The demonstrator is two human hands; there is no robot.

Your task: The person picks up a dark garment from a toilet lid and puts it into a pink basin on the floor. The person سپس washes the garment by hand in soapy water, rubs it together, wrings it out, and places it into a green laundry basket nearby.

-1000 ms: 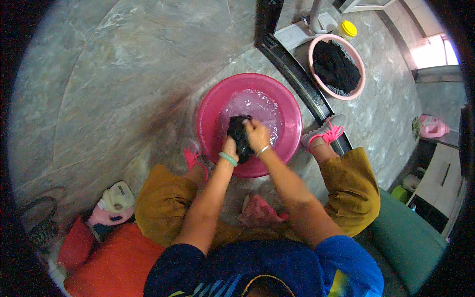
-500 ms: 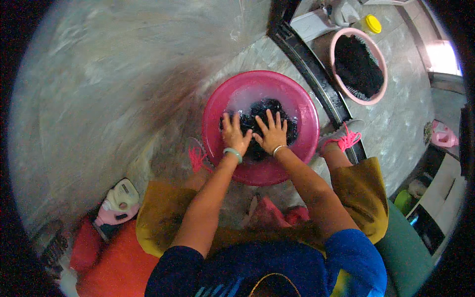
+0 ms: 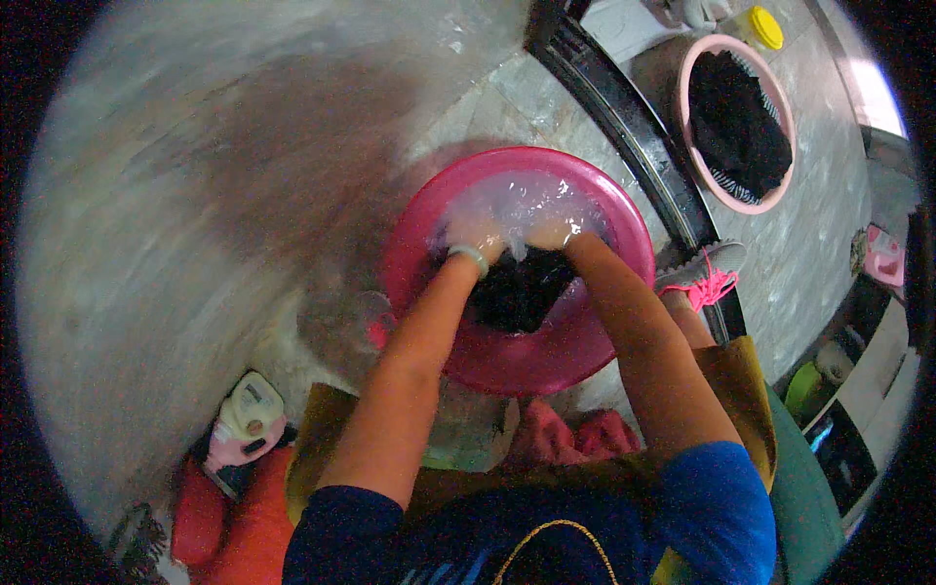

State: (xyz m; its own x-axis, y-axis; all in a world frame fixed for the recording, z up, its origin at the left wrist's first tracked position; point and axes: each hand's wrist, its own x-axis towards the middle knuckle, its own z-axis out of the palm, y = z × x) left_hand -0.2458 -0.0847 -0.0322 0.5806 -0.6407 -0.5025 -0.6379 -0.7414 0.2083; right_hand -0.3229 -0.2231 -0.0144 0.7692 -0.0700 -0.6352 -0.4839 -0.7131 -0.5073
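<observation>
A round, deep pink basin (image 3: pixel 639 249) stands on the floor between my feet, holding cloudy, frothy water. Wet black cloth (image 3: pixel 522 292) is bunched in it, partly above the surface. My left hand (image 3: pixel 476 234), below a pale green bangle, is sunk in the water at the cloth's left far edge. My right hand (image 3: pixel 554 232) is under the water at the far right edge of the cloth. Foam and cloudy water hide the fingers of both hands, so their grip does not show.
Beyond a raised black door track (image 3: pixel 624 132) sits a light pink tub (image 3: pixel 685 107) with dark clothes (image 3: pixel 736 127). A yellow-lidded container (image 3: pixel 766 29) stands behind it. A detergent jug (image 3: pixel 246 419) is at left, and reddish cloth (image 3: pixel 556 434) lies near the basin.
Both hands, earlier spread flat on the black cloth, are now down in the water at its far side. The cloth bunches nearer me, and the water is more stirred up.
</observation>
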